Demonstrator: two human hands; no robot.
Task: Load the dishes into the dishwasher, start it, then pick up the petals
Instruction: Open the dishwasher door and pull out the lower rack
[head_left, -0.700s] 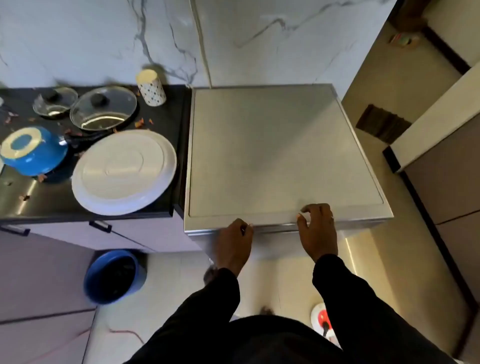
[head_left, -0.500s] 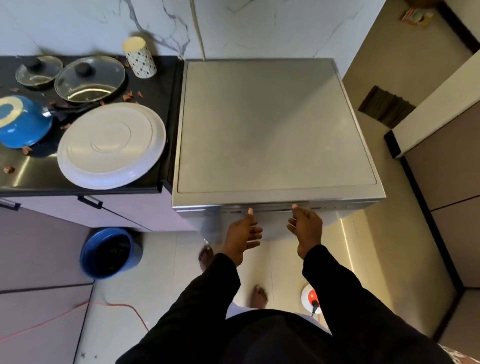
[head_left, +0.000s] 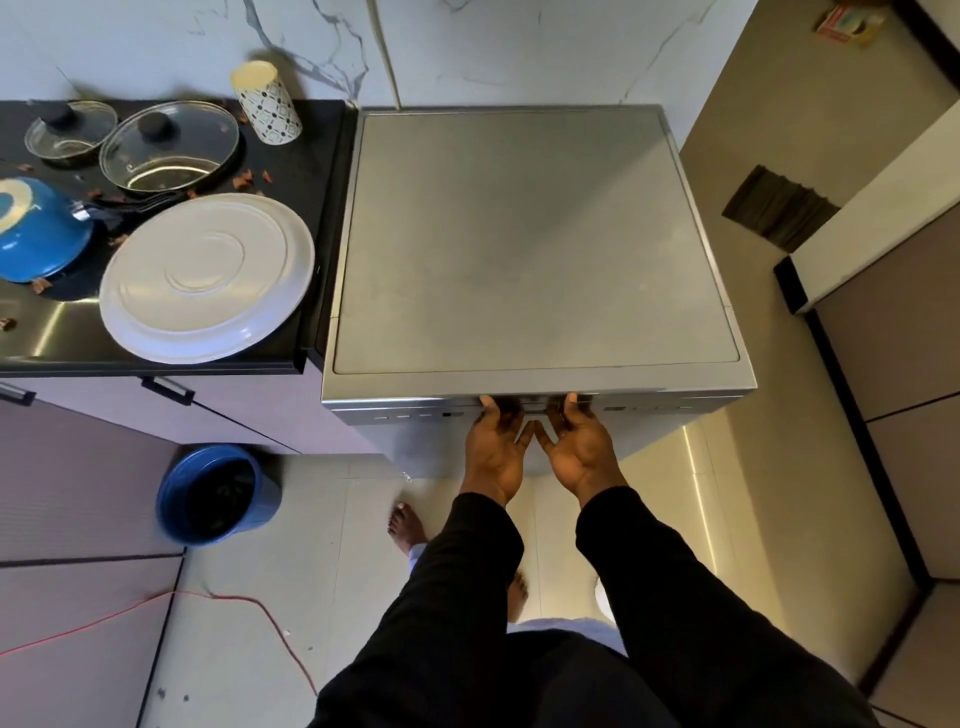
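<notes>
Hooking both palms-up hands, left hand (head_left: 493, 452) and right hand (head_left: 582, 449), fingers curled under the dishwasher (head_left: 535, 249) door's lip, I judge, for pulling it open.

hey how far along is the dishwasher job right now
Nothing is loaded yet: the large white plate, blue bowl and two glass lids sit on the black counter. In hand: left hand and right hand grip the silver dishwasher door's top edge. Loading, starting, and gathering brown petals remain.

Marble wall (head_left: 519, 47), beige tiled floor (head_left: 249, 654), black countertop (head_left: 317, 156).
</notes>
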